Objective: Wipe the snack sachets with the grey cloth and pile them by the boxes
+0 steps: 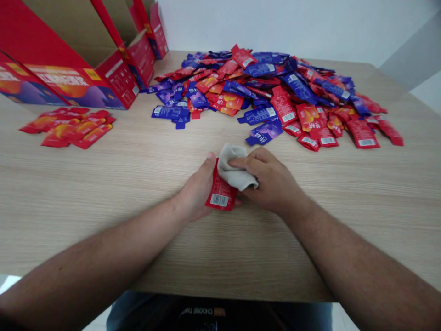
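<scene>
My left hand is closed around a red sachet, held over the table with its barcode side up. A folded pale grey cloth is gripped in my right hand, pressed against the upper part of that sachet and covering it. The index finger of the right hand lies on the cloth. Beyond both hands spreads a large heap of red and purple sachets. A smaller group of red sachets lies flat to the left.
Open red cardboard boxes with purple and orange print stand at the back left. The wooden table has its front edge close to my body. A white wall rises behind the heap.
</scene>
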Action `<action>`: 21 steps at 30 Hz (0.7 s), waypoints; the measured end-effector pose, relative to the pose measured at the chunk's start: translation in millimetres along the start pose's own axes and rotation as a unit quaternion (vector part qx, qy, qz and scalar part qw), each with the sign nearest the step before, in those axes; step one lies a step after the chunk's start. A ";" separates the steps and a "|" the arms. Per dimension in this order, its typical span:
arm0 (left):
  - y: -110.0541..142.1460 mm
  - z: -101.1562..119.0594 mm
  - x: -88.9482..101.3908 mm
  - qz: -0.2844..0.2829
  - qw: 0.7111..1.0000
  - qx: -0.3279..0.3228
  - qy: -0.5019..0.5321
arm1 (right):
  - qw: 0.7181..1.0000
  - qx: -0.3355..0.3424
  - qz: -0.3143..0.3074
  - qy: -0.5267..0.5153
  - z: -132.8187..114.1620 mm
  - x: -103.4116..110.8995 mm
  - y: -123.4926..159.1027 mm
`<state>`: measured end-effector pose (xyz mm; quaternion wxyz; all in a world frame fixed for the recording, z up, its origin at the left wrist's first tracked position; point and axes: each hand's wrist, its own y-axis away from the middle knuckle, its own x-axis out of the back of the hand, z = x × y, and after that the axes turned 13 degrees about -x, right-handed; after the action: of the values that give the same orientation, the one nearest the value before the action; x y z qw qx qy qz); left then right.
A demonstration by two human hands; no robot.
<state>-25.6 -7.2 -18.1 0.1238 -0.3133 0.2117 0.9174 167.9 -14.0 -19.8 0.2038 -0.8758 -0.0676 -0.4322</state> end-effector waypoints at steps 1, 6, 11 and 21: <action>0.1 0.0 0.3 -0.008 1.000 0.009 -0.008 | 1.000 -0.010 0.016 0.002 1.3 0.2 -0.6; 0.8 1.0 -3.9 0.023 1.000 -0.019 -0.002 | 0.998 0.049 -0.036 -0.026 0.3 0.6 0.3; 1.6 3.2 -2.9 -0.003 1.000 0.016 0.002 | 1.000 -0.006 0.010 0.002 1.5 1.8 -1.4; -0.7 4.0 -9.0 0.023 0.999 0.012 0.033 | 0.996 0.029 -0.079 0.010 -13.2 7.3 4.1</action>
<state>-20.4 -5.5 -9.8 0.0996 -0.3370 0.2334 0.9067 164.0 -23.7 -8.1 0.1950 -0.8573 -0.1470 -0.4532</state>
